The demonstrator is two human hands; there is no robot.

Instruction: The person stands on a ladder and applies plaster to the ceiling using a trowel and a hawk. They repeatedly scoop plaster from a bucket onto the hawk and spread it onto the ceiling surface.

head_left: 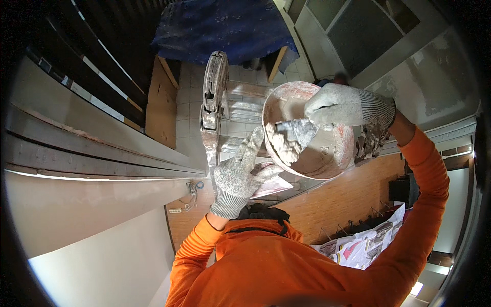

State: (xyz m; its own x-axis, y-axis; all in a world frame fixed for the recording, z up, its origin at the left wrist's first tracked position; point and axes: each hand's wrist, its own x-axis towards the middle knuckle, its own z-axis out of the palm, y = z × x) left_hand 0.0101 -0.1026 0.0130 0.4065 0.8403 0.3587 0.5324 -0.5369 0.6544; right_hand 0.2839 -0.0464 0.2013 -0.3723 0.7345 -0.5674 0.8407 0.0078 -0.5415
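A round bucket [343,153], its reddish rim smeared with pale plaster, is in front of me on the right. Inside lies wet plaster [319,158]. My right hand [335,106], in a grey knitted glove, is closed over the bucket around a trowel [303,131]; its handle is hidden in the fist. A thick lump of plaster [282,145] clings to the blade near the left inner wall. My left hand [240,171], gloved too, is open beside the bucket's left side, fingers spread. Whether its fingertips touch the bucket I cannot tell.
A plaster-spattered metal ladder [215,102] stands beside the bucket, its rungs reaching down to a tiled floor. Blue sheeting [222,30] covers something at the far side. A wall ledge [97,158] runs along the left. Below right are white printed sheets [365,245] on a wooden floor [358,189].
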